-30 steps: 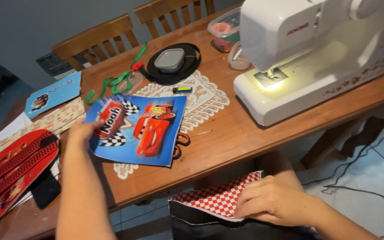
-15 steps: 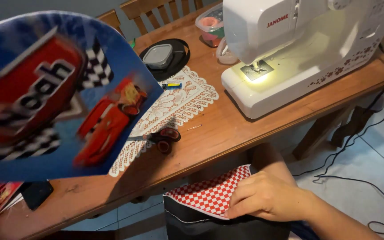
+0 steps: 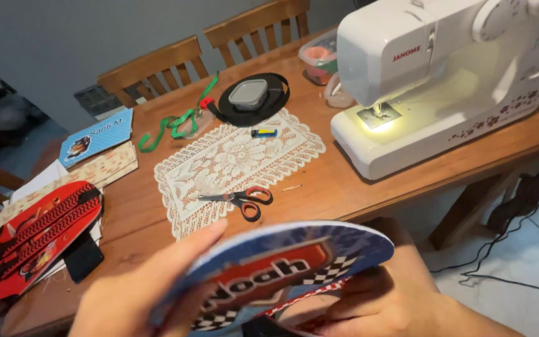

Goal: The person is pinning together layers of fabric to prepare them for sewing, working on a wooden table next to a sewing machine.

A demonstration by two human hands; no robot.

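both your hands hold a blue printed fabric panel over your lap.
your left hand [image 3: 138, 293] grips the fabric panel [image 3: 282, 268] with its thumb on top, and your right hand [image 3: 394, 299] grasps its lower right edge, beside a red checked cloth [image 3: 307, 298] underneath. just beyond, red-handled scissors [image 3: 241, 198] lie on a lace mat [image 3: 232, 156] on the wooden table [image 3: 344, 187]; the white sewing machine [image 3: 444, 75] stands further right.

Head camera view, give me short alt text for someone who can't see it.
Two hands, left hand and right hand, hold a blue printed fabric panel at a wooden table. Scissors lie on a lace mat, beside a lit white sewing machine.
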